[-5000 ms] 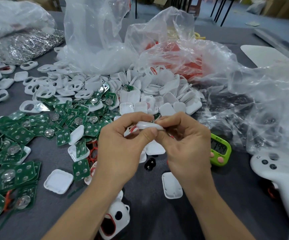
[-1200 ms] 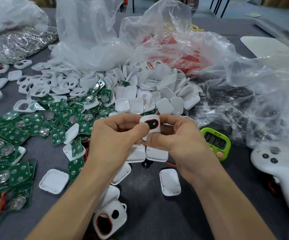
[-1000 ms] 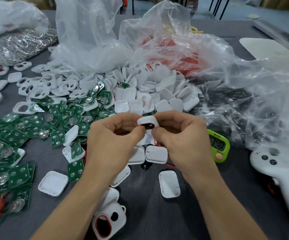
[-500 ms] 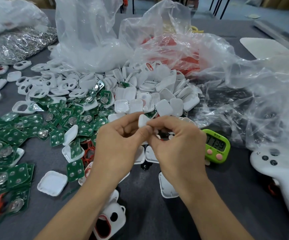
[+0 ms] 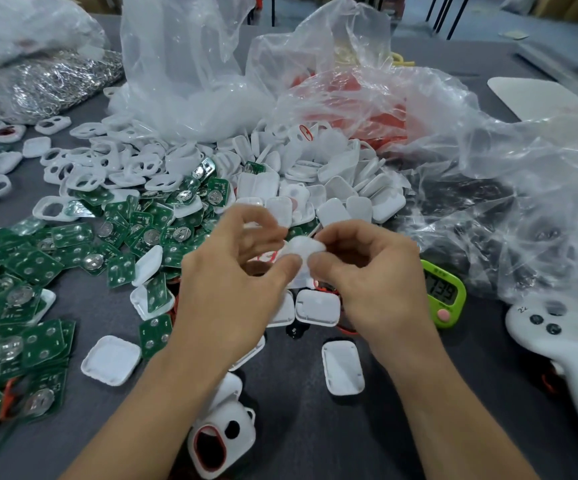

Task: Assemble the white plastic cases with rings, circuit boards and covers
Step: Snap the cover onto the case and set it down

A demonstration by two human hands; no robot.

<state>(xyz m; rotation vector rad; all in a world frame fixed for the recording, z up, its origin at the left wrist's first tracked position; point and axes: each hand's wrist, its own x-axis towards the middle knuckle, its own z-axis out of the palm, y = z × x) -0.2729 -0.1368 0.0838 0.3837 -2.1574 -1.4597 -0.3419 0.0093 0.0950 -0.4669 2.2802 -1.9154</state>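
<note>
Here, both forearms reach in from the bottom edge and meet above the dark grey table (image 5: pixel 419 427), where the left hand (image 5: pixel 232 275) and the right hand (image 5: pixel 381 282) share one small white plastic case (image 5: pixel 304 248) held in the air between them. The right hand pinches it – index finger curled over the top, thumb pressed up from below – with the remaining fingers folded into the palm. The left hand's thumb bears on the case's lower left edge while its fingers arch above; they are too blurred to show exactly where they touch. The case hangs just in front of a heap of white covers (image 5: pixel 336 188) and over two covers lying side by side on the table. Green circuit boards (image 5: pixel 38 268) spread across the left, open white case frames (image 5: pixel 107 168) behind them. A finished case with a red ring (image 5: pixel 223 441) lies near the left forearm. A green timer (image 5: pixel 444 294) and a white controller (image 5: pixel 568 348) sit at right, below crumpled clear plastic bags (image 5: pixel 194 64).
</note>
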